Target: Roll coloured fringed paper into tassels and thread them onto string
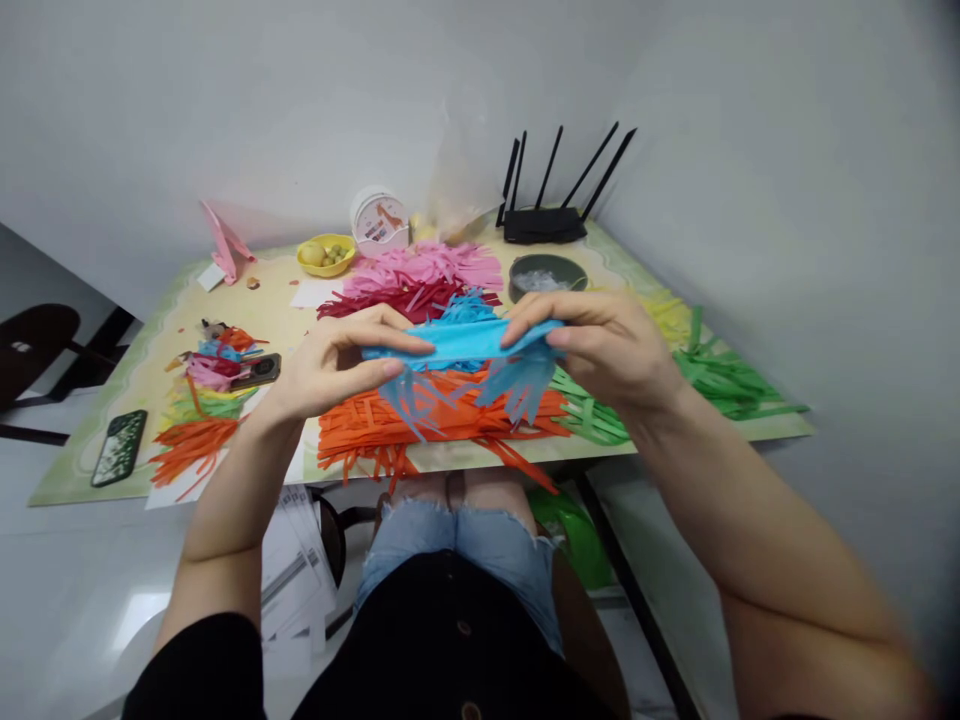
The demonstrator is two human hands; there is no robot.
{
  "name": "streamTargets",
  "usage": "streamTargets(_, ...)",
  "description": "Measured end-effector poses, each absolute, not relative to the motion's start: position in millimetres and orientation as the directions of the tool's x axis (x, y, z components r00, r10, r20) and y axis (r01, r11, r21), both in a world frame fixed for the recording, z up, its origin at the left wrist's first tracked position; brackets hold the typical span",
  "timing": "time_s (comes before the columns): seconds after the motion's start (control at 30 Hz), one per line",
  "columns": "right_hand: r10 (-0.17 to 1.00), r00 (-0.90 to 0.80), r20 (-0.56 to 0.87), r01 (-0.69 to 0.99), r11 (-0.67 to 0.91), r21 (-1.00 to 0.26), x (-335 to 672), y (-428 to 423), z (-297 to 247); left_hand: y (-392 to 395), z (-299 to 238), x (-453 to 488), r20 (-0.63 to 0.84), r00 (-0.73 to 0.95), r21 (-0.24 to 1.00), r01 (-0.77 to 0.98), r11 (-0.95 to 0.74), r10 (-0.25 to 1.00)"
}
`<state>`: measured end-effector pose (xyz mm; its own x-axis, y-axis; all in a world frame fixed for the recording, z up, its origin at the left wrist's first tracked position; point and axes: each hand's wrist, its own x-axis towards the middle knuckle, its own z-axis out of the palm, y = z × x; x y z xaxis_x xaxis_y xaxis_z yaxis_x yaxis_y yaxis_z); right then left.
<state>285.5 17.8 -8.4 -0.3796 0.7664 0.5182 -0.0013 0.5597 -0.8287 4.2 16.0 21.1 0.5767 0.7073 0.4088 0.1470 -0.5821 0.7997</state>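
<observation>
A strip of blue fringed tissue paper (465, 342) is stretched between my two hands above the table. My left hand (341, 360) pinches its left end between thumb and fingers. At the other end, my right hand (604, 340) grips the paper with thumb and forefinger. Cut fringes hang down from the folded band on both sides. Beneath it lies orange fringed paper (442, 415), partly hidden by the blue strip. More blue fringe (469, 306) lies just behind, beside dark red fringe (397, 300) and pink fringe (427, 265).
Green fringe (727, 375) and yellow fringe (667, 318) lie at the right. A dark bowl (577, 275), a black router (545, 226), a white tub (380, 220) and a yellow fruit dish (326, 270) stand at the back. Leftward are a phone (120, 447) and a multicoloured tassel bundle (199, 430).
</observation>
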Motion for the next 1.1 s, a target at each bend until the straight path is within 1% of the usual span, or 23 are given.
streamTargets(0.07, 0.759, -0.37, 0.536, 0.074, 0.599, -0.797, 284, 16, -7, 15, 22, 7, 0.435, 0.561, 0.778, 0.161, -0.608, 0.704)
streamTargets(0.17, 0.717, -0.361, 0.596, 0.245, 0.69, -0.681, 280, 12, -2, 15, 21, 12, 0.442, 0.505, 0.76, 0.228, -0.609, 0.741)
streamTargets(0.23, 0.644, -0.419, 0.64, 0.274, 0.762, -0.587, 278, 9, 1, 17, 22, 15, 0.383, 0.499, 0.767, 0.298, -0.569, 0.777)
streamTargets(0.3, 0.593, -0.471, 0.653, 0.288, 0.803, -0.522, 278, 7, 3, 18, 26, 19, 0.288, 0.526, 0.77, 0.369, -0.52, 0.8)
streamTargets(0.33, 0.596, -0.477, 0.646, 0.311, 0.802, -0.51, 278, 6, 4, 18, 27, 20, 0.25, 0.542, 0.765, 0.397, -0.507, 0.802)
streamTargets(0.4, 0.65, -0.439, 0.62, 0.39, 0.76, -0.52, 278, 4, 3, 17, 29, 23, 0.234, 0.553, 0.746, 0.426, -0.512, 0.8)
streamTargets(0.5, 0.752, -0.31, 0.582, 0.509, 0.648, -0.566, 278, 0, 1, 16, 25, 27, 0.288, 0.524, 0.728, 0.424, -0.539, 0.802)
streamTargets(0.57, 0.795, -0.24, 0.557, 0.539, 0.586, -0.605, 275, -2, 0, 14, 21, 28, 0.305, 0.491, 0.764, 0.386, -0.517, 0.816)
streamTargets(0.63, 0.825, -0.187, 0.534, 0.509, 0.546, -0.665, 272, -4, -2, 12, 17, 28, 0.307, 0.442, 0.832, 0.306, -0.464, 0.843)
streamTargets(0.67, 0.837, -0.166, 0.521, 0.464, 0.533, -0.708, 270, -5, -3, 11, 15, 28, 0.304, 0.418, 0.864, 0.258, -0.432, 0.856)
streamTargets(0.73, 0.86, -0.138, 0.49, 0.334, 0.507, -0.795, 267, -5, -5, 10, 12, 26, 0.285, 0.383, 0.913, 0.17, -0.37, 0.879)
streamTargets(0.8, 0.874, -0.123, 0.47, 0.198, 0.486, -0.851, 265, -5, -9, 10, 9, 25, 0.267, 0.37, 0.942, 0.096, -0.323, 0.89)
streamTargets(0.87, 0.877, -0.114, 0.466, 0.105, 0.477, -0.872, 265, -3, -14, 11, 6, 23, 0.269, 0.359, 0.954, 0.03, -0.3, 0.894)
streamTargets(0.93, 0.879, -0.111, 0.464, 0.047, 0.471, -0.881, 265, -1, -20, 12, 2, 22, 0.281, 0.353, 0.956, -0.019, -0.293, 0.892)
streamTargets(1.1, 0.873, -0.138, 0.468, -0.035, 0.467, -0.883, 267, 4, -29, 14, -3, 23, 0.351, 0.375, 0.933, -0.059, -0.356, 0.858)
